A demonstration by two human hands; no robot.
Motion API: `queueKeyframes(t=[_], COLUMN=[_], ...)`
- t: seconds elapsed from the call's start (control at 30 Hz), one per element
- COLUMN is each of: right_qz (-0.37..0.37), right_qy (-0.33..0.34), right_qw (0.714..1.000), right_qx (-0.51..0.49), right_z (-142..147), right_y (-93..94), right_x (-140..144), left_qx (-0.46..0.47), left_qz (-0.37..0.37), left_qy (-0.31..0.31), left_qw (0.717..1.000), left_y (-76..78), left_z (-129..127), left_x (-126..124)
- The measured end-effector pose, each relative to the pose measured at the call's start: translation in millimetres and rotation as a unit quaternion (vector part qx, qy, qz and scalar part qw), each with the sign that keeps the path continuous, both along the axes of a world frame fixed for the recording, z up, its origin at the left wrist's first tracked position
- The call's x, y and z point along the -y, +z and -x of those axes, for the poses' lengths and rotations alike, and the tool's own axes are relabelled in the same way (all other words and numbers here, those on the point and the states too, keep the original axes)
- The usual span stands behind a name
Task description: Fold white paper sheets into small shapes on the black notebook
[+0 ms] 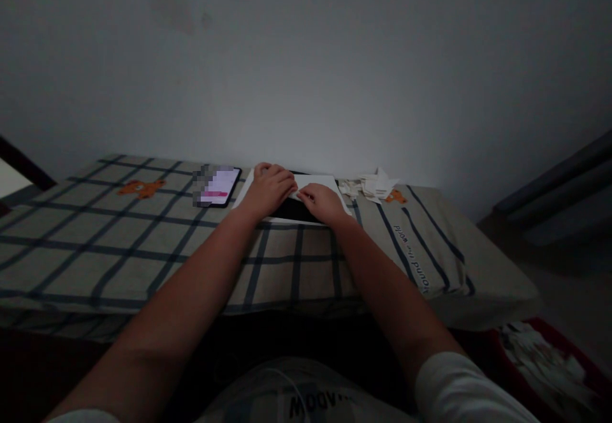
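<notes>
A piece of white paper (pixel 319 179) lies over a black surface with a white border (pixel 299 210), near the wall side of the cloth-covered table. My left hand (pixel 273 187) is on the left part of the paper, fingers bent and pressed together at its edge. From the right, my right hand (pixel 324 201) pinches the paper's near edge between thumb and forefinger. Both hands almost meet at the middle of the sheet. The fingertips are partly hidden, and the dim light blurs the fold lines.
Left of my hands lies a phone (pixel 222 187) with a lit screen. A heap of folded white paper pieces (pixel 375 185) sits to the right. The checked tablecloth (pixel 296 263) hangs over the front edge. A red basket (pixel 549 333) with pale scraps stands low at right.
</notes>
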State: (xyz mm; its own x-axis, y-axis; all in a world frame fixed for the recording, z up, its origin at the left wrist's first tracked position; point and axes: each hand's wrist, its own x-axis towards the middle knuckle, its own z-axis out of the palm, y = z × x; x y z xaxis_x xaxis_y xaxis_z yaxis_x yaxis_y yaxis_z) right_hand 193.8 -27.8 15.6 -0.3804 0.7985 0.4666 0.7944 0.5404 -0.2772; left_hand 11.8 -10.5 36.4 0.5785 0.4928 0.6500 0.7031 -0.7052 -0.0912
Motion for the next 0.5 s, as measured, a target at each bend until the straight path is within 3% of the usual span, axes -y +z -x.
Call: queueKeyframes(t=[0.3, 0.5], right_qz=[0.011, 0.022], right_qy=[0.014, 0.013], right_qw=[0.998, 0.995], right_qx=[-0.055, -0.092], right_z=[-0.1, -1.8], right_y=[-2.4, -5.2], right_x=[-3.3, -8.6], left_qx=[0.053, 0.103], left_qz=[-0.005, 0.003], left_qy=[0.057, 0.137], left_qw=[0.997, 0.985], left_y=[7.2, 7.3], left_z=[29.0, 36.0], left_x=[-5.6, -8.7])
